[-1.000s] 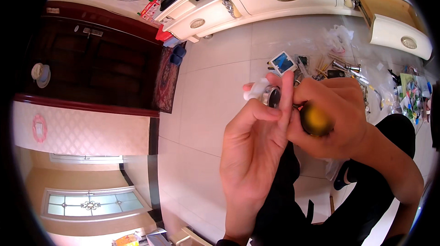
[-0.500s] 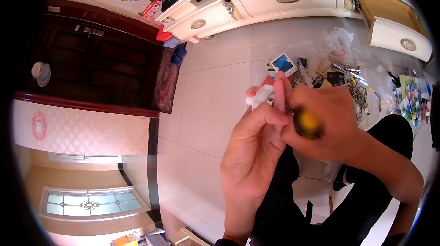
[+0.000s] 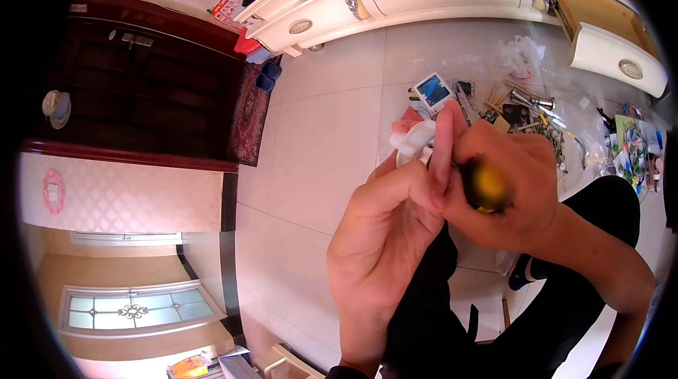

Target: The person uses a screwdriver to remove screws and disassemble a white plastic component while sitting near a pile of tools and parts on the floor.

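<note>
Head view. We take the white plastic fitting (image 3: 418, 137) as our landmark. It lies at the fingertip end of the left hand (image 3: 387, 234), between the thumb and the bent fingers, which close on it; the palm faces up, below the fitting. We see the right hand (image 3: 528, 167) to the right of the fitting and slightly lower, curled into a fist around a tool handle (image 3: 492, 185) that points end-on toward us. The two hands meet just to the right of the fitting; the left fingers hide whatever lies between it and the handle, so we cannot tell whether the tool touches it.

The fitting is glossy and pale, with a curved upper band, a rounded knob at its left end and a rounded lower part; its remainder is covered by the fingers. The handle is black with a yellow end, blurred by nearness.

Beyond the fitting, up and slightly to its right, we note a square panel (image 3: 432, 89) with a white frame and a blue face. Farther to the upper right of the fitting lies a crumpled plastic bag (image 3: 522, 56), and farther still an open drawer (image 3: 619, 61). Well to its left stands a dark red door (image 3: 152, 89).
</note>
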A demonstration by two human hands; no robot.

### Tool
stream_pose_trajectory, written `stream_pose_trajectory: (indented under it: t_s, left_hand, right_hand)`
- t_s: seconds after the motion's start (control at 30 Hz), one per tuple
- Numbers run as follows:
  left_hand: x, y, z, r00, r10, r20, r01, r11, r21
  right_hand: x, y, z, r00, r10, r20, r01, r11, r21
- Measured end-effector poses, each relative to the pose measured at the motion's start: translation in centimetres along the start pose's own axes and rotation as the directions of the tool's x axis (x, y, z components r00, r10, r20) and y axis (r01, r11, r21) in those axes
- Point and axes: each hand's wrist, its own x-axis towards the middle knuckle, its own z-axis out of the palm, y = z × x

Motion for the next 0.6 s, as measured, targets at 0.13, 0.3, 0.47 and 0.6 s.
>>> stream_pose_trajectory:
  t_s: [0.13, 0.3, 0.47, 0.6]
  left_hand:
    - [0.0, 0.0, 0.9, 0.996, 0.026, -0.091, -0.026, 1.0, 0.007]
    - [0.4, 0.1, 1.2, 0.984, 0.025, -0.175, -0.022, 1.0, 0.018]
    - [0.4, 0.9, -1.0, 0.996, -0.088, 0.027, 0.092, 0.968, -0.235]
    - [0.7, 1.0, -1.1, 0.994, -0.109, 0.034, 0.113, 0.919, -0.377]
  right_hand:
    - [0.2, -0.2, 0.0, 1.0, 0.02, -0.009, -0.02, 1.0, 0.01]
    - [0.1, -0.2, 0.4, 0.999, 0.025, -0.04, -0.025, 1.0, 0.016]
    - [0.2, 0.0, 0.0, 1.0, 0.013, -0.013, -0.013, 1.0, 0.019]
    - [0.4, -0.2, -0.1, 0.999, 0.034, -0.026, -0.033, 0.999, 0.03]
